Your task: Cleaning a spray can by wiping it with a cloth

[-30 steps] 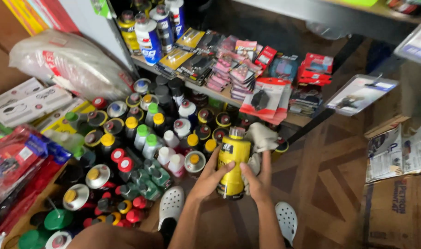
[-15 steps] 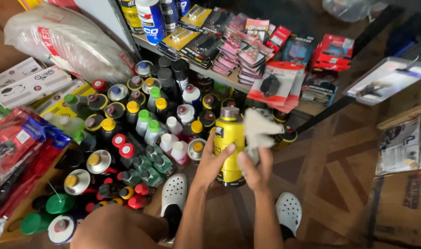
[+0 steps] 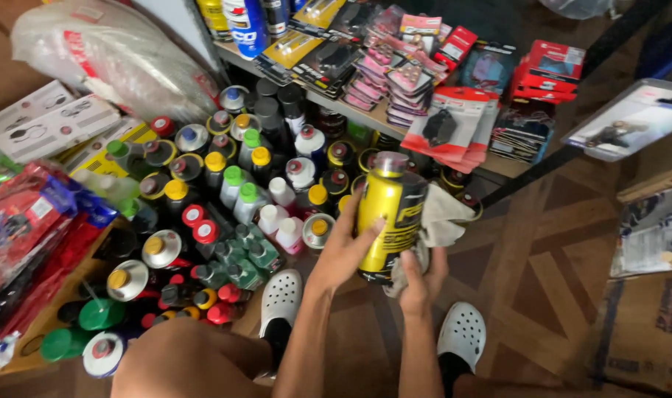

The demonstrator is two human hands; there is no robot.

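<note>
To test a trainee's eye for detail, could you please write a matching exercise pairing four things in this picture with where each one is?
Things:
1. yellow bottle
2. cloth
3. white clogs
4. red packets

Places:
A. on the person's feet, on the wooden floor
B. on the shelf, top right
C. between the left hand and the right hand
D. bunched in the right hand against the bottle's side

Pairs: 1-C, 2-D, 3-A, 4-B
</note>
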